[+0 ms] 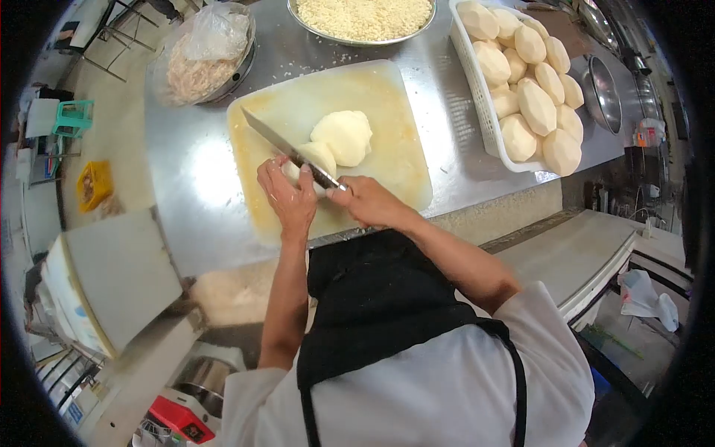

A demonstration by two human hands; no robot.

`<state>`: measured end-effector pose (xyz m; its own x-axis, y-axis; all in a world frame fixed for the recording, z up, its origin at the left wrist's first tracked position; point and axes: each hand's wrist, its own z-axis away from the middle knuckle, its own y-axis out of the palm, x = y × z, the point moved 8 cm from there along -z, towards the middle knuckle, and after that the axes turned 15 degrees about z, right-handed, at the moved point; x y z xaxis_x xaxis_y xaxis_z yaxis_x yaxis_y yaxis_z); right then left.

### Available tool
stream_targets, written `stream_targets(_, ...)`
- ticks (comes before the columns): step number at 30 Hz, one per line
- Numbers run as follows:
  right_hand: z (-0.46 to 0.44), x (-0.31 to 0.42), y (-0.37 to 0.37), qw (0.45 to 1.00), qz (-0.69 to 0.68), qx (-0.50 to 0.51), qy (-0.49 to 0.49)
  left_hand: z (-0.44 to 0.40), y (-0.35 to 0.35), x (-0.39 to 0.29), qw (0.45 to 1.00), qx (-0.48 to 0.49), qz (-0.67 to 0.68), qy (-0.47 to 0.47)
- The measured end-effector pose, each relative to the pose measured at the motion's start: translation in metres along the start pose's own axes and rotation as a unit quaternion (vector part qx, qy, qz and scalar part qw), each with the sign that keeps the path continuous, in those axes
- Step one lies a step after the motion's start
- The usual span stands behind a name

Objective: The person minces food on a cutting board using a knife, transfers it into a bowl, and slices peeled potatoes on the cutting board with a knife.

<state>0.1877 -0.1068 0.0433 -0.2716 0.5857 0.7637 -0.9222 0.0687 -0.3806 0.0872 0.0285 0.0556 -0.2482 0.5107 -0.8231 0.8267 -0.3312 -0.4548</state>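
My right hand [365,201] is closed round the handle of a kitchen knife [277,139], whose blade points away to the upper left. Beneath the blade lies a peeled, pale root vegetable. My left hand [288,195] grips its near part [292,173], fingers curled beside the blade. On the far side of the knife is a cut pale piece [319,156], touching a larger peeled piece [344,137]. All of this rests on a yellowed cutting board [402,167]. The underside of the held piece is hidden by my fingers and the knife.
A white plastic basket [477,104] of peeled root vegetables [538,108] stands at the right, beside a metal bowl [602,93]. Beyond the board is a bowl of diced pale bits [363,18]. At the far left, a plastic bag [216,33] lies on a bowl of pale shreds [195,73].
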Motion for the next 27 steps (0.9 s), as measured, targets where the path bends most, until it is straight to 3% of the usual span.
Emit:
stream_targets(2,0.003,-0.005,-0.005,0.996,-0.034,0.041,0.068,0.0,-0.007,-0.002,0.998,0.018,-0.02,-0.063)
stream_targets(3,-0.001,-0.012,0.001,0.999,-0.034,0.023,0.022,0.0,-0.012,0.001,0.995,0.027,-0.031,-0.093)
stream_targets(7,0.028,-0.002,0.0,0.999,-0.005,0.033,0.021,0.015,-0.044,0.032,0.952,0.112,0.042,-0.28)
stream_targets(11,0.031,-0.02,0.007,0.994,-0.048,0.074,0.061,0.045,-0.053,0.072,0.861,0.106,0.294,-0.401)
stream_targets(14,0.033,-0.016,0.0,0.993,-0.057,0.078,0.063,0.036,-0.062,0.05,0.895,0.006,0.347,-0.28)
stream_targets(16,0.032,-0.017,0.0,0.994,-0.06,0.078,0.055,0.024,-0.066,0.027,0.978,0.026,0.175,-0.107)
stream_targets(18,0.032,-0.022,0.004,0.994,-0.072,0.069,0.041,0.033,-0.06,-0.01,0.991,0.077,-0.053,0.1)
stream_targets(19,0.03,-0.021,0.005,0.994,-0.076,0.067,0.03,0.043,-0.055,0.006,0.992,0.122,0.016,0.015)
stream_targets(22,0.03,-0.022,0.004,0.997,-0.055,0.059,0.023,0.051,-0.06,0.006,0.993,0.092,-0.004,0.072)
stream_targets(23,0.03,-0.023,0.003,0.996,-0.055,0.068,0.025,0.051,-0.059,0.015,0.996,0.084,0.021,0.02)
stream_targets(27,0.036,-0.016,-0.008,0.995,-0.033,0.082,0.043,0.04,-0.039,0.008,0.995,0.094,0.029,0.019)
